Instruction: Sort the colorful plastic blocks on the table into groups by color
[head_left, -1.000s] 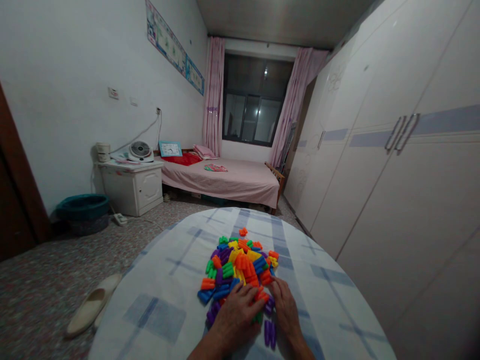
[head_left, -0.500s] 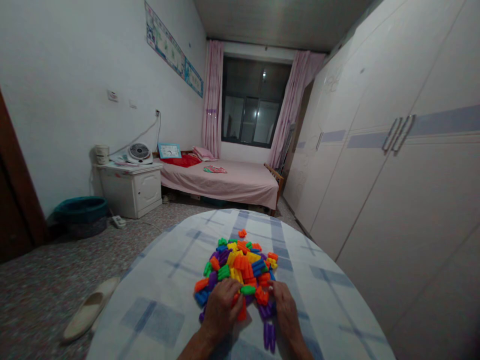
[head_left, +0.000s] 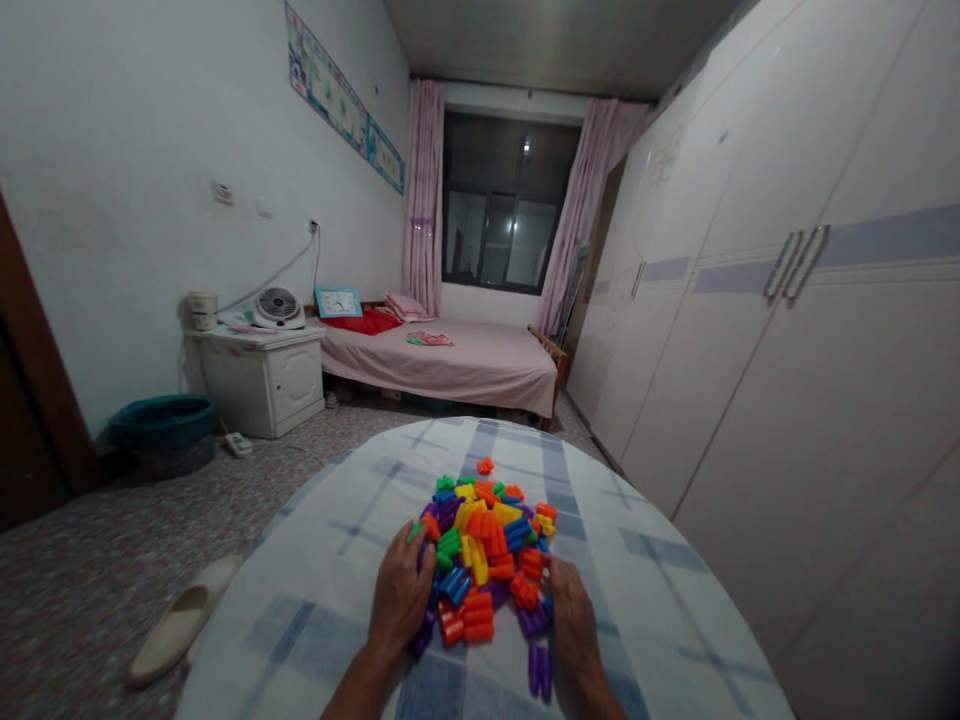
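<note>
Block pile [head_left: 487,532], seemingly being gathered, wants gentle inward pressure from flanking left hand [head_left: 399,585] and right hand [head_left: 574,612], fingers together, any pinch unclear.

The heap of blocks [head_left: 484,545] lies on the worktop [head_left: 652,610], between the left hand [head_left: 403,585] and right hand [head_left: 574,610]. Behind the worktop stands the bed [head_left: 480,355]; left of it, the cabinet [head_left: 294,380] carries a fan [head_left: 278,307]. The wardrobe [head_left: 810,430] stands at the right.

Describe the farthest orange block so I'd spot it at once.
Start at the table, draped in blue and white, then its heap of colourful blocks. Beyond the heap, towards the bed, lies the orange block, the only one set apart there.
</note>
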